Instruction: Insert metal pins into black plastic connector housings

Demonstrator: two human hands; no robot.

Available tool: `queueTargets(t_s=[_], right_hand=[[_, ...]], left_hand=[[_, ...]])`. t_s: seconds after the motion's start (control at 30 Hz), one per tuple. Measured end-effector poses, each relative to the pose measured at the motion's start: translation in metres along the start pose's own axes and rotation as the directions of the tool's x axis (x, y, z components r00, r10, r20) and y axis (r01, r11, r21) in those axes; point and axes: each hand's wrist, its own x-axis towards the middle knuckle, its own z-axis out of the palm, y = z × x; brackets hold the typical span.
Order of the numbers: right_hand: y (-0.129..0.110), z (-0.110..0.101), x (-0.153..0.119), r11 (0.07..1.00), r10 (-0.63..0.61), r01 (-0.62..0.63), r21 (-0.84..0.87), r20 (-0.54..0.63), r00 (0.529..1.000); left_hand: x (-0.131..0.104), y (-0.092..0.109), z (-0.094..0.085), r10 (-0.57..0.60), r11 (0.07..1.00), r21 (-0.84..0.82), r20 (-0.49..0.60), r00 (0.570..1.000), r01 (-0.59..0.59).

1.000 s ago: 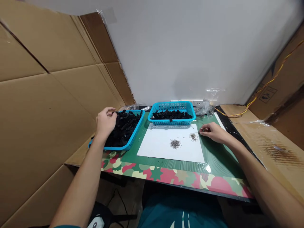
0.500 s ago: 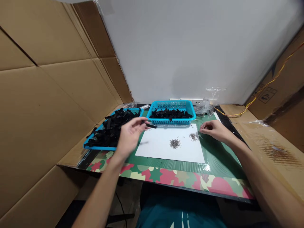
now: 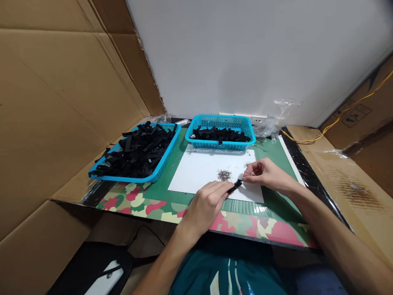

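Note:
A short black strip-like piece (image 3: 236, 187) lies low over the white sheet (image 3: 190, 176), and the fingers of my left hand (image 3: 209, 200) are closed on it. Its free end points toward my right hand (image 3: 260, 175). There, thumb and forefinger are pinched close to the tip of the piece; whatever is between them is too small to make out. Just behind the piece, a heap of tiny thin metal bits (image 3: 224, 175) rests on the sheet. A smaller heap (image 3: 247, 165) is partly hidden by my right fingers.
A blue tray (image 3: 156, 174) heaped with black pieces stands on the left. At the back, a blue basket (image 3: 220, 145) holds more. Clear plastic bags (image 3: 267, 129) lie beside it. Cardboard walls (image 3: 61, 102) rise at the left, and a yellow cable (image 3: 325, 133) runs along the right.
My left hand has come from beside the left tray to the front of the sheet, bringing the black piece. My right hand has moved left to meet it. The view has shifted slightly.

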Motion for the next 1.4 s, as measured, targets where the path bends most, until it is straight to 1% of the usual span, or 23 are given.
queueTargets(t_s=[0.07, 0.13, 0.23, 0.43, 0.63, 0.87, 0.97, 1.13, 1.23, 1.3, 1.4], right_hand=[[0.002, 0.006, 0.000, 0.999, 0.044, -0.045, -0.024, -0.007, 0.999], [0.002, 0.010, 0.000, 0.996, 0.074, -0.076, -0.053, -0.039, 0.997], [0.002, 0.014, 0.000, 0.994, 0.077, -0.084, -0.070, -0.095, 0.993], [0.001, 0.018, 0.000, 0.992, 0.085, -0.096, -0.077, -0.132, 0.988], [0.004, 0.022, 0.002, 0.990, 0.058, -0.080, -0.112, -0.185, 0.981], [0.012, 0.029, 0.000, 0.947, -0.054, -0.037, -0.321, -0.271, 0.961], [0.012, 0.031, -0.002, 0.931, -0.070, -0.039, -0.362, -0.285, 0.956], [0.008, 0.033, -0.003, 0.936, -0.073, -0.023, -0.352, -0.256, 0.964], [0.007, 0.029, -0.003, 0.927, -0.083, -0.003, -0.375, -0.214, 0.973], [0.007, 0.022, -0.004, 0.921, -0.080, 0.008, -0.390, -0.169, 0.982], [0.008, 0.010, -0.006, 0.913, -0.064, 0.034, -0.407, -0.060, 0.996]], left_hand=[[-0.001, -0.001, 0.000, 0.030, 0.999, 0.034, 0.010, 0.999, -0.031], [-0.002, 0.000, 0.001, 0.021, 0.998, 0.058, 0.027, 0.999, -0.023], [-0.002, 0.001, 0.002, -0.004, 0.998, 0.065, 0.043, 0.999, 0.001], [-0.001, 0.002, 0.003, -0.013, 0.996, 0.094, 0.045, 0.999, 0.008], [-0.001, 0.002, 0.004, 0.007, 0.994, 0.107, 0.045, 0.999, -0.012], [-0.002, 0.001, 0.009, 0.034, 0.994, 0.106, 0.051, 0.998, -0.039], [-0.003, 0.001, 0.009, 0.035, 0.994, 0.106, 0.057, 0.998, -0.041], [-0.002, 0.002, 0.009, 0.015, 0.994, 0.105, 0.079, 0.997, -0.024], [-0.001, 0.002, 0.009, 0.010, 0.995, 0.102, 0.087, 0.996, -0.019], [-0.001, 0.002, 0.009, 0.006, 0.995, 0.098, 0.083, 0.997, -0.014], [-0.001, 0.001, 0.009, 0.007, 0.996, 0.090, 0.076, 0.997, -0.014]])
